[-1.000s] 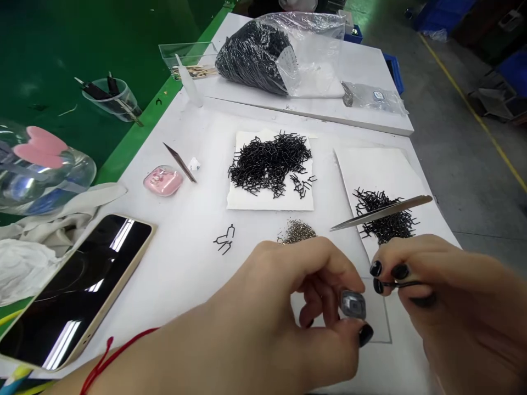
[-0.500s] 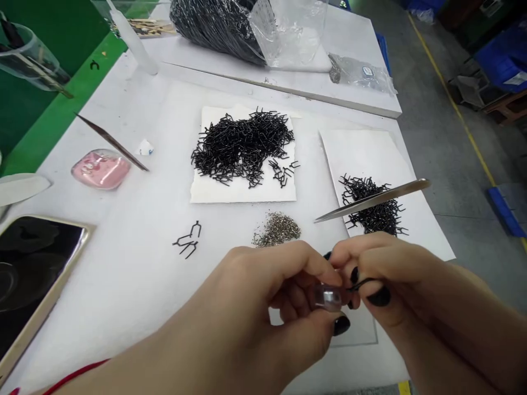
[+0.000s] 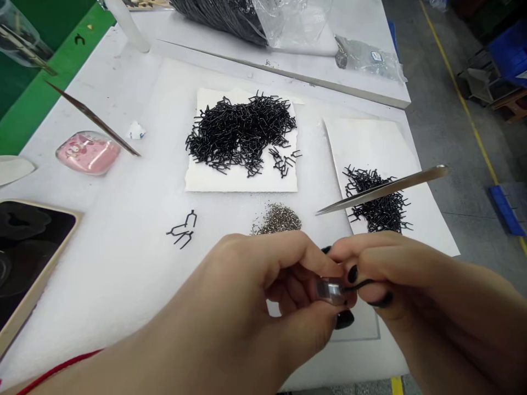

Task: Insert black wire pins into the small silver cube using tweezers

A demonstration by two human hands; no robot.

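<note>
Between the thumb and forefinger of my left hand (image 3: 263,307) is a small clear plastic block (image 3: 330,291). My right hand (image 3: 411,280) meets it from the right and pinches a thin black wire piece (image 3: 362,284), whose inner end reaches the block's right side. Whether that end sits inside the block I cannot tell. Beyond my right fingers, tweezers (image 3: 382,191) cross over a pile of black forked wire pieces (image 3: 376,211); any contact with my hand is hidden. A mound of tiny metallic bits (image 3: 282,218) lies just past my left knuckles.
A larger heap of black forked pieces (image 3: 242,131) covers a white card (image 3: 242,184). A few loose forks (image 3: 183,227) lie left of my hands. Second tweezers (image 3: 94,118) rest across a pink pouch (image 3: 88,153). A phone (image 3: 33,247) is at left, a bagged black bundle (image 3: 222,19) behind.
The view has shifted slightly, so the table items sit higher. The black piece's inner end is now against the block, and my right thumb has dipped a little.
</note>
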